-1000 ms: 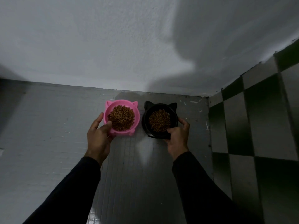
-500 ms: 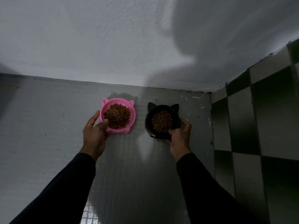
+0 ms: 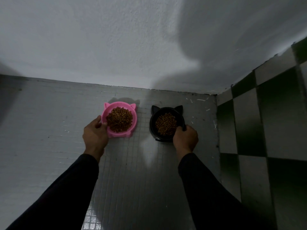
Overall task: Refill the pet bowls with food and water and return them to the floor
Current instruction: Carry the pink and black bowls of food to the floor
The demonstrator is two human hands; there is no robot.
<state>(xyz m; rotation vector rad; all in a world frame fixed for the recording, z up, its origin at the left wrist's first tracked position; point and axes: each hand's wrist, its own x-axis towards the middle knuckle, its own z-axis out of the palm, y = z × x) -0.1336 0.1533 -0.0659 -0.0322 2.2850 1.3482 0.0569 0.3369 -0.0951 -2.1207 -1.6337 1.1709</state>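
since a second ago the two bowls have drawn apart: they were nearly touching, and now a clear strip of grey tiled floor shows between them. the pink bowl has slid left and the black bowl sits more to the right, nearer the green-and-white checkered wall. both bowls are down by the foot of the white wall, their cat-ear tabs pointing toward it, and both are filled with brown kibble. the left hand has closed further round the pink bowl's near-left rim, thumb over the edge beside the kibble, fingers curled at the side where before the forefinger stood out straight. the right hand grips the black bowl's near-right rim, knuckles up, fingers wrapped over the edge. both arms reach forward in dark sleeves, wrists bare, roughly parallel. whether the bowls rest fully on the floor or are held just above it cannot be told.
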